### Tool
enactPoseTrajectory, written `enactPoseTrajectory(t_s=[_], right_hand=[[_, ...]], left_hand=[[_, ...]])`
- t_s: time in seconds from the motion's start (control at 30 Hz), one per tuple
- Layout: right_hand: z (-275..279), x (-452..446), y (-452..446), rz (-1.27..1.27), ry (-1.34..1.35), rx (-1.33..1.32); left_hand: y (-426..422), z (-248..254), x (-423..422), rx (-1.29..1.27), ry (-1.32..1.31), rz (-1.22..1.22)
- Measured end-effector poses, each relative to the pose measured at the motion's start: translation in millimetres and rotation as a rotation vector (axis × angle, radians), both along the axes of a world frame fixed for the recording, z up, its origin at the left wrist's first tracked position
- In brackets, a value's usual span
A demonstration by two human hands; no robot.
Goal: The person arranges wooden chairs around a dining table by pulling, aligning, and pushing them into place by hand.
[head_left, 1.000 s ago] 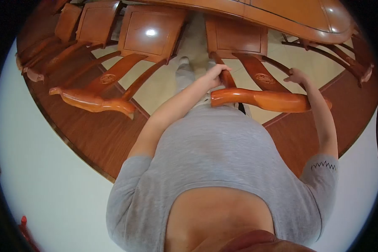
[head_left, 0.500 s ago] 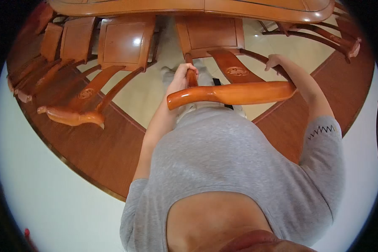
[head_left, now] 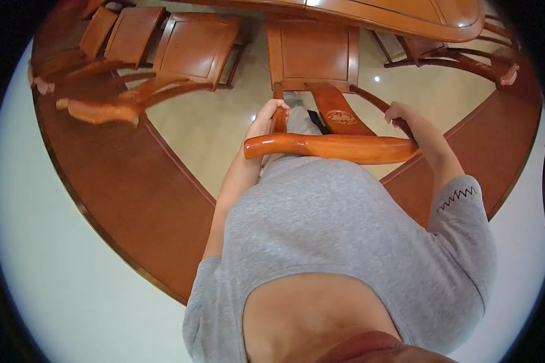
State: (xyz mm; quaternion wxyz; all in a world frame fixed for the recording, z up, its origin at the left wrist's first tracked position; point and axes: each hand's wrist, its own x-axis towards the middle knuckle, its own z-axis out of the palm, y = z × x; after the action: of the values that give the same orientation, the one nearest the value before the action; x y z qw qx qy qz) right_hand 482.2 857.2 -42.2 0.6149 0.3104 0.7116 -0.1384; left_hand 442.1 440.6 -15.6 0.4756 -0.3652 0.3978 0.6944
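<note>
A polished reddish-brown wooden chair stands in front of me, its carved backrest towards my body. My left hand is closed round the left upright of the backrest, below the curved top rail. On the other side, my right hand is wrapped round the right upright; its fingers are partly hidden. Between the hands is the flat back splat with a round carved emblem. The top rail lies close to my grey shirt, and the chair's legs are hidden.
A wooden table with a rounded corner runs along the top. Matching chairs stand to the left, the nearest one turned at an angle, and another chair is at the right. Dark brown flooring borders pale tiles.
More of the held chair's seat shows in front of the table edge. The table and left-hand chairs have shifted up in view. Both hands stay on the uprights.
</note>
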Motion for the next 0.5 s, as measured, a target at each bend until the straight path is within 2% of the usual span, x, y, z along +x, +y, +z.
enactPoseTrajectory(t_s=[0.13,0.2,0.27,0.37,0.5], right_hand=[[9,3,3,-0.028,0.067,-0.003],[17,-1,1,0.049,0.053,0.011],[14,2,-3,0.05,0.077,0.0],[18,0,-5,0.07,0.072,-0.036],[-7,7,6,0.062,0.029,-0.02]], left_hand=[[9,20,6,-0.011,0.05,0.113],[2,23,11,0.004,0.068,0.115],[-6,8,15,0.121,0.246,0.127],[-3,31,10,0.077,0.254,0.106],[-3,3,14,0.118,0.282,0.149]])
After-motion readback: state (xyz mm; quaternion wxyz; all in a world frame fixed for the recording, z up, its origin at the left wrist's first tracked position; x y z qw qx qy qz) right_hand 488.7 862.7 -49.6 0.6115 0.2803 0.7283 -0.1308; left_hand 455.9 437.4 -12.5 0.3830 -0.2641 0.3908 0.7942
